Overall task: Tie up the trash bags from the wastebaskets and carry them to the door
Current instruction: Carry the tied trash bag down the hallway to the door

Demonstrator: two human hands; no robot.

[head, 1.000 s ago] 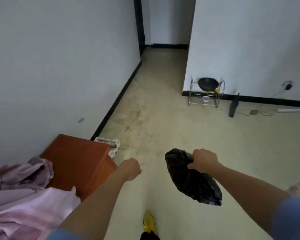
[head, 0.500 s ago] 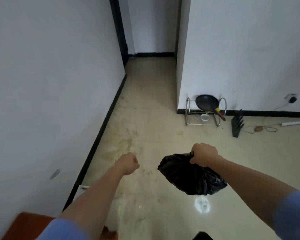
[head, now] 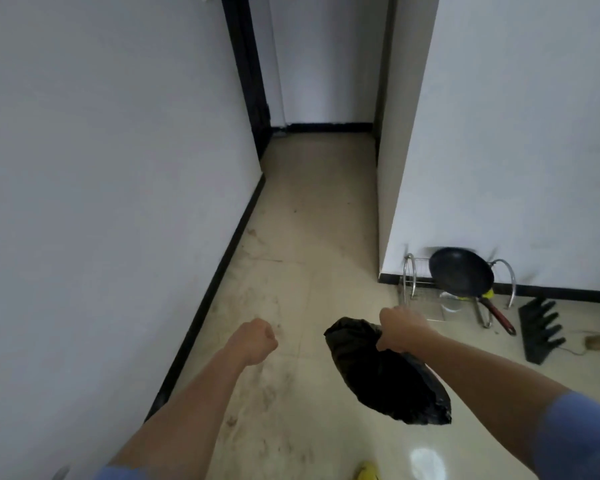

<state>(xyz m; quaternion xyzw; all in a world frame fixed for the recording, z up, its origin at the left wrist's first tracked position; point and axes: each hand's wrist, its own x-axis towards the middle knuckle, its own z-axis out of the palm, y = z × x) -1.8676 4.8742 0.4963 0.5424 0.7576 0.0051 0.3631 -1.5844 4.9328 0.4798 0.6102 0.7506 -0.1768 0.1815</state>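
Trash bag hangs gripped at its neck by the right hand; left hand fisted, fingers curled on nothing.

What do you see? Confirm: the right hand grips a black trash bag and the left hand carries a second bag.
One error. The right hand does grip the black trash bag, but the left hand carries nothing: it is an empty fist, as the head view shows.

Glossy black trash bag. Cream floor w/ brown smudges. White walls, black baseboard. Black pan, red handle. Chrome rack. Black knife block. Blue sleeves. Yellow item at btm edge.
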